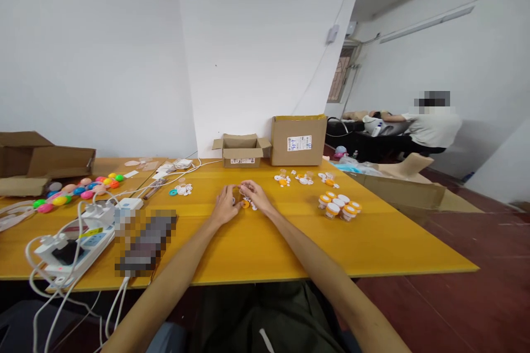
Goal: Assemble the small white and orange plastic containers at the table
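Note:
My left hand [226,206] and my right hand [255,196] are close together over the middle of the wooden table. Their fingers curl inward around a small pile of plastic parts; what each holds is too small and covered to make out. Beside the fingertips lie an orange ring [245,204] and some white pieces [254,207]. To the right stands a cluster of several small clear containers with white and orange lids [332,209]. Behind them are separate piles of white, orange and clear parts [284,181]. A teal ring [173,192] lies with more white parts to the left.
At the back stand an open small carton [241,161] and a taller closed carton [285,155]. Colourful balls [65,200], a power strip [96,242] with tangled cables and a phone [148,242] occupy the left. A person [434,129] sits in the far right background.

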`<state>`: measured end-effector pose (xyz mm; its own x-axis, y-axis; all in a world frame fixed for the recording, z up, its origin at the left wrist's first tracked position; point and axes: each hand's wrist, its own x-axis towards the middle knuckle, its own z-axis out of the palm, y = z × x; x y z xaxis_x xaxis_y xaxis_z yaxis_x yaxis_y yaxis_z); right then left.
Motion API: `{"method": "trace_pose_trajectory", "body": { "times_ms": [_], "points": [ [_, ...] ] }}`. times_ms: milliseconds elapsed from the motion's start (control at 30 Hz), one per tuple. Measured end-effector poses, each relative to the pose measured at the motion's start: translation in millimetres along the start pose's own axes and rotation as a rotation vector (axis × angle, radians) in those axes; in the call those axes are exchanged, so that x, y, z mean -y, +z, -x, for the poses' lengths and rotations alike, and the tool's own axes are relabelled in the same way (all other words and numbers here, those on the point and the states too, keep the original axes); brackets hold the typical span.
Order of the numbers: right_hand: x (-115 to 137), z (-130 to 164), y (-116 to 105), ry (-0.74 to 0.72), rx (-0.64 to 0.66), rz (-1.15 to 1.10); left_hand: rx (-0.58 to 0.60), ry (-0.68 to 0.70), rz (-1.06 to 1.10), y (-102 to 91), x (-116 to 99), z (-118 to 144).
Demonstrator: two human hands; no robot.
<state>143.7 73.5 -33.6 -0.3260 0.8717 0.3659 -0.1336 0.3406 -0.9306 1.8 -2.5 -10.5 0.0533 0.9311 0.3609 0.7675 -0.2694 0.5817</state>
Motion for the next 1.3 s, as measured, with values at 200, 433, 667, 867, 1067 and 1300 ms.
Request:
{"method": "trace_pose_trajectory", "body": {
  "times_ms": [200,433,667,867,1067,1300],
  "points": [
    [0,-3,-12,-0.025,-0.221,0.269,0.022,-0.051,-0.037,-4.5,-7,-3],
    [-4,-4,-22,0.016,-0.173,0.507,0.027,-0.04,-0.074,-6.9,-11,-4],
    [-9,1,-25,-0.053,-0.196,0.537,0.098,0.088,-0.11,-5.2,0,-5],
    [-3,8,-23,-0.015,-0.238,0.582,0.173,0.169,-0.135,-12.0,2,-3],
    [4,30,-27,-0.155,-0.252,0.636,0.213,0.257,-0.173,-18.2,1,-2],
    [18,50,-22,-0.205,-0.115,0.766,0.238,0.264,-0.231,-16.7,7,-5]
  ]
}}
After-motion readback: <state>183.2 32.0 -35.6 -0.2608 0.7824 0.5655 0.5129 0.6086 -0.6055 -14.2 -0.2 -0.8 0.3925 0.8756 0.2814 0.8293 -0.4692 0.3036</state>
